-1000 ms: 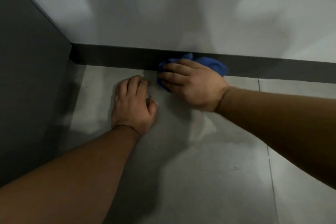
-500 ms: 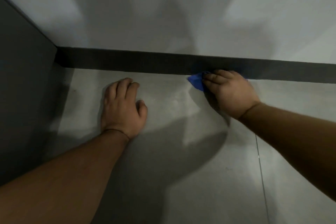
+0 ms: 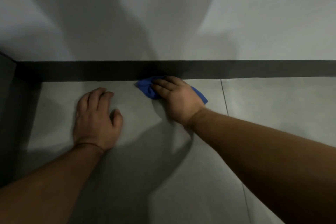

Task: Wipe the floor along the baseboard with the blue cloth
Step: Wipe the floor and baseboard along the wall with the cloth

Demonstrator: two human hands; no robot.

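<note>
Since half a second ago, more of the blue cloth [image 3: 148, 88] shows from under the right hand [image 3: 179, 99]: then only a small corner peeked out past the fingertips, and now a bunched fold lies to the left of them and a flat corner shows to the right of the wrist.

At the far left edge of the frame stands a dark panel [image 3: 7, 107], meeting the dark baseboard [image 3: 91, 71] that runs across the middle of the frame at the foot of a pale wall [image 3: 254, 14].

Left of centre, the left hand [image 3: 96, 120] lies palm down on the grey floor [image 3: 138, 160], fingers together and pointing toward the baseboard, thumb spread out to the right; it has hold of nothing. A thin band circles its wrist.

Right of centre, the right hand presses flat on the cloth, fingers extended and angled to the upper left, the fingertips reaching the baseboard's lower edge. Whether the fingers curl around any fabric cannot be told; the palm covers the cloth's middle. The cloth lies on the floor, its upper edge touching the baseboard.

Further right, a thin tile joint [image 3: 224, 96] runs down the floor from the baseboard, just beyond the cloth's right corner.
</note>
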